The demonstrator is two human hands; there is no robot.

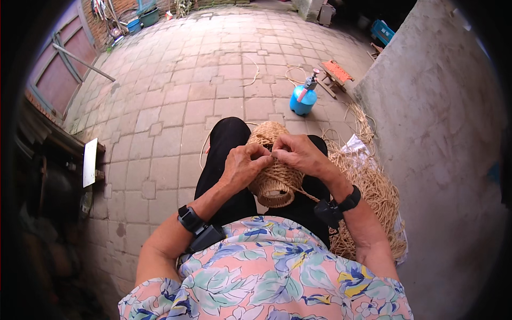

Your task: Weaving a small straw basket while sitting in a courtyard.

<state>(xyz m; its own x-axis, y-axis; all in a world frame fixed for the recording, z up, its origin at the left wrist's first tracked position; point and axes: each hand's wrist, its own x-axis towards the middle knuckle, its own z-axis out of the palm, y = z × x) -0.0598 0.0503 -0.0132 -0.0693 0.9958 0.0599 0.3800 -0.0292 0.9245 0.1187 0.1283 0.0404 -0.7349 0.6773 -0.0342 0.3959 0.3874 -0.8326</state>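
Note:
A tan woven straw basket [271,184] lies between my knees, its round rimmed end turned toward me. My left hand [245,166] grips its left side, with thumb and index finger closed on the weave near the top. Opposite it, my right hand [298,153] pinches the same spot, and the fingertips of both hands almost meet. Whatever thin strand lies in the pinch is hidden by the fingers. From the basket's lower right side a loose cord [306,195] runs out over my right thigh.
A big heap of straw cord [370,205] lies on the floor at my right, beside a grey wall [432,160]. Ahead stand a blue pump sprayer [303,101] and a low wooden stool [335,77] with an orange top. A white board [90,162] stands at the left.

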